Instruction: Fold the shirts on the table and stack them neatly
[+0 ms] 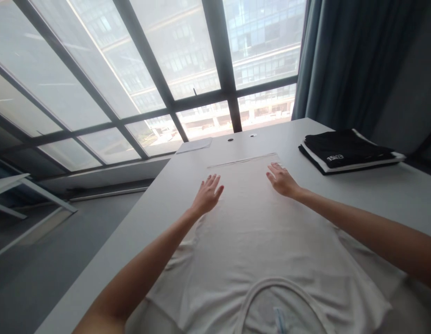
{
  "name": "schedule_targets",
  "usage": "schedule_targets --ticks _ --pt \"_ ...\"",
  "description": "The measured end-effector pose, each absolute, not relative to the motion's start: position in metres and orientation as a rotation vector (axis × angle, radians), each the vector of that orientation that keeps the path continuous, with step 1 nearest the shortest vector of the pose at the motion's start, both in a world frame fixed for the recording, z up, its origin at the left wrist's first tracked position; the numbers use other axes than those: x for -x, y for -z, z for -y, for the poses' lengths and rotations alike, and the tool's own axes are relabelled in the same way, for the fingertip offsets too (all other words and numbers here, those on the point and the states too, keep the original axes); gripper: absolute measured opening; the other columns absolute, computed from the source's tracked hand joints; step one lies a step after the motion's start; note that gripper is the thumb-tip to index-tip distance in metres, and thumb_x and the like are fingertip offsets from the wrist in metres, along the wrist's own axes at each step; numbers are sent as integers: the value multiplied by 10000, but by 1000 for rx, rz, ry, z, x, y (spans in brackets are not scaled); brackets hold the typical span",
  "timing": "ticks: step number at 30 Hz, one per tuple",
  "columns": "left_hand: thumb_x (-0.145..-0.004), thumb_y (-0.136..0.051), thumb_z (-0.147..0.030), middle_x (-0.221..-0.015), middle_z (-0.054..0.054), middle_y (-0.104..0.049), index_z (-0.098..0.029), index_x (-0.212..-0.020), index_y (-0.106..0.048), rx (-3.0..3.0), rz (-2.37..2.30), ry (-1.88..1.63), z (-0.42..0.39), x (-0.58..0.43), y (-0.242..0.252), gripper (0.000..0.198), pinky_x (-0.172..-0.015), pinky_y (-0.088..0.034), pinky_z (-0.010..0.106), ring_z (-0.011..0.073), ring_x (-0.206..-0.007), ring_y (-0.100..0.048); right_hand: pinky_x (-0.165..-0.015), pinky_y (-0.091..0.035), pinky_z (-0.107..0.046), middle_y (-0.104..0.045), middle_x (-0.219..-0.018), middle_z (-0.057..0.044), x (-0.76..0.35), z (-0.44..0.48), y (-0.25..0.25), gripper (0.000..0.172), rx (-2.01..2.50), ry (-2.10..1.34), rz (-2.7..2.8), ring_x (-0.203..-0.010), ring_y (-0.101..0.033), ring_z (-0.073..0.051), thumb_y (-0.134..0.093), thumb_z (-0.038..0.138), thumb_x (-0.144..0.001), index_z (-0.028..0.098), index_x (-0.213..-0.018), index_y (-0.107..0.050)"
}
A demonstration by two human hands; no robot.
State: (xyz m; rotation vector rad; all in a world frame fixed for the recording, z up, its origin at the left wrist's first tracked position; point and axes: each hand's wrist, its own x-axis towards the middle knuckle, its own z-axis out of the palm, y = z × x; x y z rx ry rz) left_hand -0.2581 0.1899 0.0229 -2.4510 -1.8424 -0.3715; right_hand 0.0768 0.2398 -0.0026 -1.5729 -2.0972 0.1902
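A white T-shirt (257, 232) lies spread on the table, its collar toward me and its hem at the far end. Inside the neckline a small blue-and-white label shows. My left hand (206, 195) is over the shirt's left edge near the hem, fingers stretched and spread, holding nothing. On the right edge, close to the hem's corner, my right hand (282, 180) lies with fingers extended and slightly apart. Soft wrinkles run across the chest and shoulders. The sleeves at both sides are partly hidden under my forearms.
A stack of folded black and white shirts (350, 150) sits at the table's right. A thin white sheet (194, 145) lies at the far left corner of the white table (149, 236). Beyond stand large windows (187, 46) and a blue curtain (333, 65). Another table (13, 183) is at left.
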Motion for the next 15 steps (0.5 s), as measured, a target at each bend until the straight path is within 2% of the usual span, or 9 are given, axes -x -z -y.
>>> schedule_targets --ticks 5,9,15 --pt "-1054 -225 -542 -1658 133 -266 -156 -1579 -342 2616 1882 221 -150 249 -4 662 -1242 -184 456 256 -1550 -194 -1224 -213 -488 -354 -1610 -180 -93 -179 15 567 1453 -182 2291 -1519 -266 -285 -324 393 -1036 97 -1502 -450" --pt "-1047 -220 -557 -1660 131 -266 -135 -1582 -330 2558 1881 382 -140 248 -7 690 -1246 -189 410 235 -1550 -196 -1232 -201 -458 -360 -1608 -177 -94 -161 7 565 1374 -104 2328 -1519 -269 -267 -302 394 -1044 89 -1491 -465" --pt "-1040 -305 -494 -1634 182 -295 -107 -1551 -378 2562 1967 233 -118 246 -7 645 -1229 -221 493 290 -1532 -245 -1215 -209 -528 -309 -1621 -212 -83 -152 0 623 1570 -159 2369 -1525 -239 -320 -338 442 -1035 70 -1530 -400"
